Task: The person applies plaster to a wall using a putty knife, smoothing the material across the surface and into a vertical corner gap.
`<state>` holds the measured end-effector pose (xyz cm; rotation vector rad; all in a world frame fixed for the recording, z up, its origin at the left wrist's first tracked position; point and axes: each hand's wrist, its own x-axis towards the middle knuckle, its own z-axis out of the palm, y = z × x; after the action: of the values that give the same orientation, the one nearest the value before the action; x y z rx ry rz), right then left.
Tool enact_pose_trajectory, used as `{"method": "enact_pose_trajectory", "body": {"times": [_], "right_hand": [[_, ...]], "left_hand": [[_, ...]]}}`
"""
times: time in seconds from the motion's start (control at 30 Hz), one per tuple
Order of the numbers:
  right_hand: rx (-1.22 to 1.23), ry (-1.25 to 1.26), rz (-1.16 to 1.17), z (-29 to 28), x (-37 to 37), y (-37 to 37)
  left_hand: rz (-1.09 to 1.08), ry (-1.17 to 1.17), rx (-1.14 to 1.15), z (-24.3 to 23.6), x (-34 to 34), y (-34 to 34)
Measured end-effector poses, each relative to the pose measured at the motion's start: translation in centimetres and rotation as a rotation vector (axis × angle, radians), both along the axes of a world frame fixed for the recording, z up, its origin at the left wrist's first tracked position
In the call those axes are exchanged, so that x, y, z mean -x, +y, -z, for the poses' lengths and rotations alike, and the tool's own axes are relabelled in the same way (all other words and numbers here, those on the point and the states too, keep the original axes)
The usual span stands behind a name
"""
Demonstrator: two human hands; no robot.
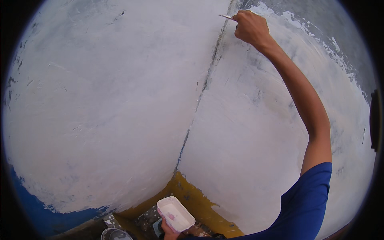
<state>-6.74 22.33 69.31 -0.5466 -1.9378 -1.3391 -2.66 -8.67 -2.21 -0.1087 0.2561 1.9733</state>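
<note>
My right hand (252, 28) is raised high beside the vertical corner seam (203, 90), closed on a thin scraper (226, 17) whose blade points left across the seam. Down at the bottom, my left hand (168, 227) grips the left side of a white rectangular tray (178, 211) holding pale paste with pinkish smears. The walls (112, 96) on both sides of the corner are coated in uneven white, with grey patches at the upper right.
A bucket (116, 236) sits at the bottom left beside a paint-spattered surface (145, 219). The lower walls show a blue band (38, 212) at left and a mustard-yellow band (188, 188) around the corner. A dark object (375, 120) is at the far right edge.
</note>
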Motion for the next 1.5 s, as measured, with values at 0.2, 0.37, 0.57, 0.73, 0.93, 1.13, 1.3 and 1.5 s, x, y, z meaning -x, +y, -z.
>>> {"method": "enact_pose_trajectory", "body": {"times": [0.2,0.37,0.57,0.73,0.93,1.13,1.3,1.5], "right_hand": [[-0.307,-0.085,0.174,-5.7,-0.6,6.2],[-0.036,-0.299,0.039,9.6,1.2,3.6],[0.073,-0.265,0.053,14.0,1.4,1.9],[-0.414,-0.188,0.169,13.2,0.0,8.1],[0.196,-0.381,0.065,18.9,2.1,2.0],[-0.092,0.058,0.009,1.8,-0.8,1.5],[-0.219,-0.135,0.04,2.3,0.6,4.4],[0.078,-0.431,0.01,18.7,0.8,4.2]], "left_hand": [[-0.003,0.016,0.015,0.6,-0.7,0.0],[-0.026,0.003,0.022,0.5,-0.6,-0.5],[0.004,0.026,0.057,0.9,-0.1,-0.6],[0.055,0.047,0.03,0.7,-0.3,-1.1],[-0.002,0.047,0.046,0.1,0.2,-2.4],[-0.021,-0.018,0.012,0.4,0.3,-3.1],[-0.035,-0.01,0.015,-0.2,0.3,-3.5],[0.006,0.042,0.049,-0.7,0.3,-3.2]]}}
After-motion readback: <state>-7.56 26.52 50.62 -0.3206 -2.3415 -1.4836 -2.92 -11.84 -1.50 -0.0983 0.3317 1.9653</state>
